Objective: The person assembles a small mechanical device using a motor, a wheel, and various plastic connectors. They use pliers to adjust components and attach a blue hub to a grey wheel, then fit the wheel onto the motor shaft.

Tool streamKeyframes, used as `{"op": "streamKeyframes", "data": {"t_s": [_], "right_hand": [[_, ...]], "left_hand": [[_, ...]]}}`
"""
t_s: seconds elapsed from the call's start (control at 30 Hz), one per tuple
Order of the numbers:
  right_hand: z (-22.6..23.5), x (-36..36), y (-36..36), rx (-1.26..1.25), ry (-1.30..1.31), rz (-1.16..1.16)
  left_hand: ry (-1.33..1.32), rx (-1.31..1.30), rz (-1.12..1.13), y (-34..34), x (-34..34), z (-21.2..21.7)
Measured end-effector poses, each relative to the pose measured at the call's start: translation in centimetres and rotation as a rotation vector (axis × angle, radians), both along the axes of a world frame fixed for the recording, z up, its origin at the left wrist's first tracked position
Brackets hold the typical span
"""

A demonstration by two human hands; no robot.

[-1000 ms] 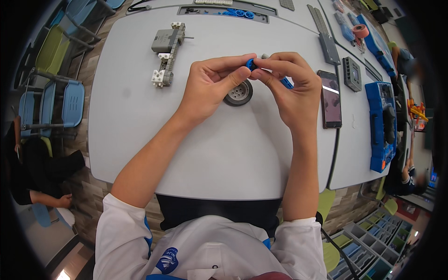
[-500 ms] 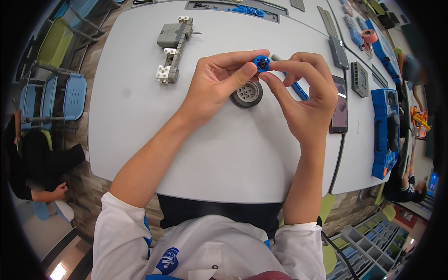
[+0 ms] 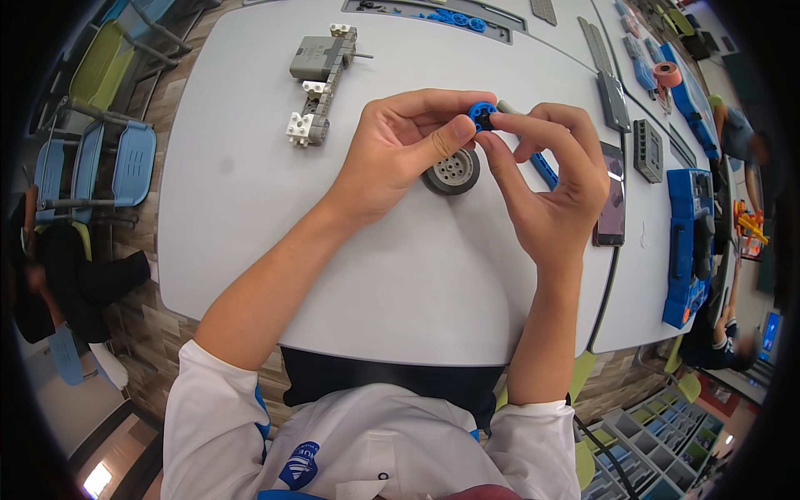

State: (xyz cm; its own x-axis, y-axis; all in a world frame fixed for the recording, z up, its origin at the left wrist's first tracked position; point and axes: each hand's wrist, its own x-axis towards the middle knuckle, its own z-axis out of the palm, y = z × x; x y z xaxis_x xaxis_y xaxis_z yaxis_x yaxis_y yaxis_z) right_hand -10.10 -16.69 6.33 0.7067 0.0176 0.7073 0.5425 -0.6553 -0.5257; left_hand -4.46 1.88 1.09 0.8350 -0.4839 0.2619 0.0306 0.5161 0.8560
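Note:
Over the table, my left hand pinches the edge of a small blue toy pulley wheel between thumb and fingers. My right hand has its thumb and index fingertip together at the wheel's dark centre, pressing on a small black piece there whose kind I cannot make out. Just below the fingers, a grey wheel with a black tyre lies on the table, partly hidden by my left hand. A blue beam lies behind my right hand.
A grey motor block with beams and white connectors stands at the left. A tray of blue wheels and black pieces is at the far edge. To the right are a tablet, a grey brick-shaped unit and a blue case.
My right fingertips have come onto the centre of the blue wheel, covering more of it. Tabletop things have shifted slightly to the right in the view. My left hand keeps its pinch.

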Motion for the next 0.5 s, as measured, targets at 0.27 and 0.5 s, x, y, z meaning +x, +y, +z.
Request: {"op": "streamKeyframes", "data": {"t_s": [0.27, 0.5], "right_hand": [[-0.09, 0.1, 0.1, 0.051, -0.004, 0.029], [-0.14, 0.02, 0.15, 0.051, 0.002, 0.031]], "left_hand": [[0.055, -0.02, -0.027, -0.01, -0.1, 0.04], [0.033, -0.023, -0.016, -0.1, -0.14, 0.07]]}}
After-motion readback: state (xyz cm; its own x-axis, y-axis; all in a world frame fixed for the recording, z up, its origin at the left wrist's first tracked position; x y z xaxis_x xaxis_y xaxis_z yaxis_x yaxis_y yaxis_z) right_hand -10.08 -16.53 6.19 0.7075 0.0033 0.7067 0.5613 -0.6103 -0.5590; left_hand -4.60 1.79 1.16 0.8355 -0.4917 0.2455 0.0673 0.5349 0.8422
